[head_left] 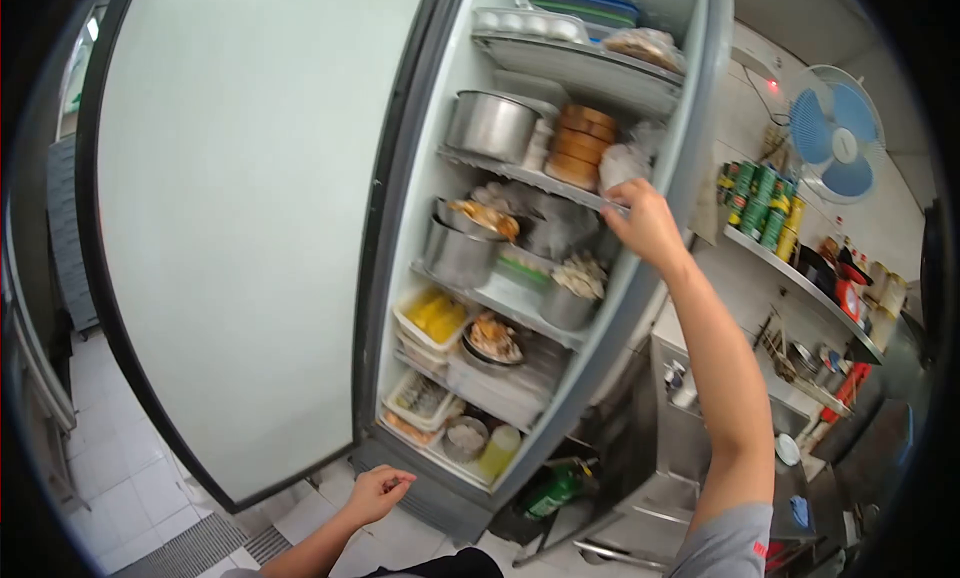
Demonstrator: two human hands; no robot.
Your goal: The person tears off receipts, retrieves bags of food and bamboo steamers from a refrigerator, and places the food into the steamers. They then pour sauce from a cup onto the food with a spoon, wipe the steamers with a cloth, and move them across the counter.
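Right of the steamer stack (581, 144), the white plastic bag (625, 165) appeared light, soft and best held by its top; the right hand (646, 224) below and left hand (378, 494) farther down had curled fingers, grip indeterminable.

Bright, diffuse light; soft sheen on the refrigerator door (240, 228), left of the right fingers (628, 190); fisheye distortion, corners black.

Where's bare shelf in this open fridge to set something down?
On the third shelf down, a small bare patch lies between the left steel pot and the right pot, before the green container. The second shelf is crowded: large pot, bamboo steamers and white bag, with the right hand close by.
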